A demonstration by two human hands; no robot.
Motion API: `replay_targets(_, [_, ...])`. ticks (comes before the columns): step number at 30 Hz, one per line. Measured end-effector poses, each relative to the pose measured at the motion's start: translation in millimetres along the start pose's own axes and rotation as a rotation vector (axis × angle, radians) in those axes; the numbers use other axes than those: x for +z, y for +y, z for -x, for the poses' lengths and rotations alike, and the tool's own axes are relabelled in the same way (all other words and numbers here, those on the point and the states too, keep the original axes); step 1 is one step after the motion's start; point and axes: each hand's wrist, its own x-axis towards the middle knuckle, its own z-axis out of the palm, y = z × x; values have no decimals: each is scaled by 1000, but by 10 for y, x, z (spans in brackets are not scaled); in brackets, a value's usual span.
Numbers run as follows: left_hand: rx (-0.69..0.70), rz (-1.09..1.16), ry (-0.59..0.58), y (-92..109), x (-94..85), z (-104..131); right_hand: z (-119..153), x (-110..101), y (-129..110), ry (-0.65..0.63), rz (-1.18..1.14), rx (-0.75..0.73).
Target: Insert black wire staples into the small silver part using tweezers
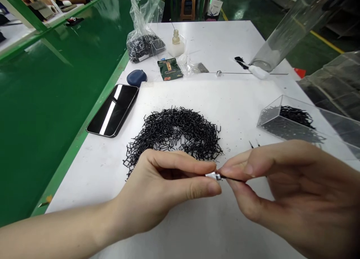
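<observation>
Between the thumb and index finger of my left hand point(165, 191) is a small silver metal piece point(213, 175), its open end facing right. My right hand point(284, 187) pinches a thin black piece point(232, 178) whose left tip meets the metal piece; whether it sits inside cannot be made out. Just beyond my left hand lies a curved pile of small bent black pieces point(180, 124) on the white table point(242, 97). Its nearest part is hidden by my hand.
A black phone point(114, 109) and a blue case point(136, 77) lie at the left. Behind are a green packet point(170, 69), a bag of black pieces point(144, 47) and a small bottle point(176, 37). An acrylic box point(298, 120) and a clear tube point(284, 35) occupy the right side.
</observation>
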Motion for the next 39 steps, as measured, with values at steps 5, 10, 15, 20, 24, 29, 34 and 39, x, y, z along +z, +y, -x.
replay_targets(5, [-1, 14, -26, 20, 5, -9, 43, -41, 18, -13, 2, -2])
replay_targets(10, [-1, 6, -46, 36, -2, -13, -7, -66, 8, -47, 48, -59])
replay_targets(15, [5, 3, -44, 21, -11, -18, -80, -58, -3, -67, 48, -79])
replay_targets(20, [3, -19, -37, 34, -9, -9, -86, -50, -2, -68, 45, -70])
replay_targets(24, [1, -30, -31, 43, -2, 2, -99, -28, -9, -58, 38, -63])
replay_targets(29, [3, -23, -34, 41, 2, -12, -135, -34, -23, -58, -20, -36])
replay_targets(34, [-20, -9, -35, 52, 18, -27, -133, -47, -27, -42, -66, -8])
replay_targets(39, [-32, 22, -42, 56, 24, -17, -123, -44, -19, -43, -79, -15])
